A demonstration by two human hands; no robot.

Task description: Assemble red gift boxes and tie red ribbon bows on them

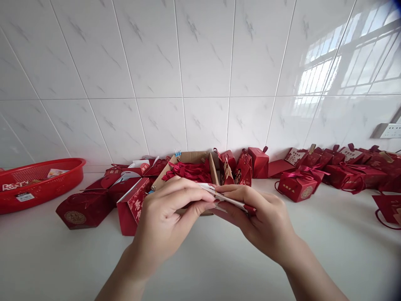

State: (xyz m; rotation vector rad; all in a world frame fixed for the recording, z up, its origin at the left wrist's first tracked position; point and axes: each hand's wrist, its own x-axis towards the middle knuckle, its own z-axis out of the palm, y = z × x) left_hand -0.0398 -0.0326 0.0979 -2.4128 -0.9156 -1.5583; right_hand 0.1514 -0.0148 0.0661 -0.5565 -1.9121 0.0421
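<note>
The left hand (172,213) and right hand (260,213) pinched a folded red-and-white card (231,201) between thumbs and fingers, above the counter (200,267), short of its back edge. Light, even pressure seemed best, to spare the card stray creases. Just beyond, a cardboard box (194,157) of red ribbons (191,170) and flanking gift boxes (86,209) limited forward room; a red plastic basket (67,186) stood farther left along that edge.
</note>
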